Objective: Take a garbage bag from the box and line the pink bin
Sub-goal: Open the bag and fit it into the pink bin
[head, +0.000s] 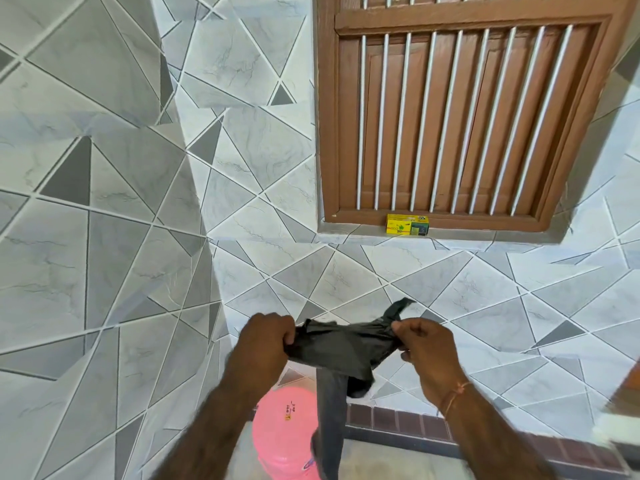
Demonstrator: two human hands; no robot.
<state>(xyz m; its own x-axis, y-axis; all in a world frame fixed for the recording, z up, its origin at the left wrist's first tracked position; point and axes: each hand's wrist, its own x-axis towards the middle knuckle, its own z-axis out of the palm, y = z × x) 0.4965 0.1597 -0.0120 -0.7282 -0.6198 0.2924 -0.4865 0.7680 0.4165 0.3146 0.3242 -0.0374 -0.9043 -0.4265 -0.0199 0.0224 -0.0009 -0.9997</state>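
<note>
Head camera gives me both hands in front of a tiled wall, and between them a black garbage bag (341, 344). My left hand (268, 341) is curled shut on the bag's left end, fingers folded over the plastic so I cannot see how much is bunched inside the fist. My right hand (424, 344) pinches the right end between thumb and fingertips, the other fingers bent under it; a thin thread bracelet (455, 396) circles that wrist. The bag is stretched crumpled between the two grips, a loose strip sticks up past the right hand, and a long tail hangs down from the middle, running off the bottom edge.

Below the hands stands the pink bin (285, 431), partly covered by my left forearm and by the hanging tail of the bag, and cut off at the bottom edge. It carries a small label that is too blurred to read, and I cannot make out its opening.

Well above, on the window ledge (346, 232), a yellow garbage bag box (407, 224) sits against the brown wooden window frame (327, 133); its print is too small for me to read fully. Something pale and blurred enters at the lower right edge; I cannot tell what it is.
</note>
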